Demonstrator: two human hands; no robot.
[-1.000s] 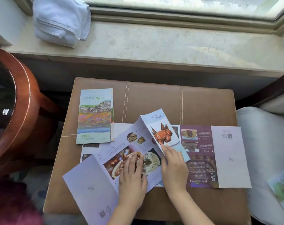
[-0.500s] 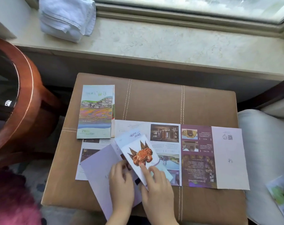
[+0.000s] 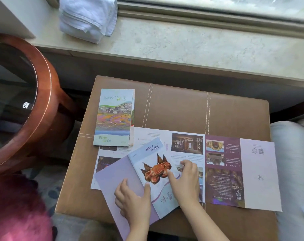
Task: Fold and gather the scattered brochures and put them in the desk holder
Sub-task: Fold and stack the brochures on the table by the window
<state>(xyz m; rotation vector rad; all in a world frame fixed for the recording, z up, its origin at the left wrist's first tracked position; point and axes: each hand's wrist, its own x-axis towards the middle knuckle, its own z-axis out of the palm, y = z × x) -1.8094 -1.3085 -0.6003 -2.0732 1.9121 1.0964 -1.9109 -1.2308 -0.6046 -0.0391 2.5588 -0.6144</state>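
A: What are the fingers doing?

B: The left hand (image 3: 133,204) lies flat, fingers spread, pressing the lilac panel of the crab brochure (image 3: 153,173) at lower centre. The right hand (image 3: 186,180) is flat too, fingers fanned across the crab picture and its right edge. Neither grips anything; both press down.

A: And that brochure?

B: Partly folded, tilted, its near corner hanging over the front edge of the brown stool (image 3: 182,108).

A: What is under it?

B: An opened brochure (image 3: 234,171) spread wide across the stool toward the right. A folded landscape brochure (image 3: 114,117) lies at its upper left, overlapping it.

A: Further out?

B: A white towel (image 3: 88,16) on the windowsill (image 3: 199,44) at the top, a round wooden table (image 3: 34,105) at left.
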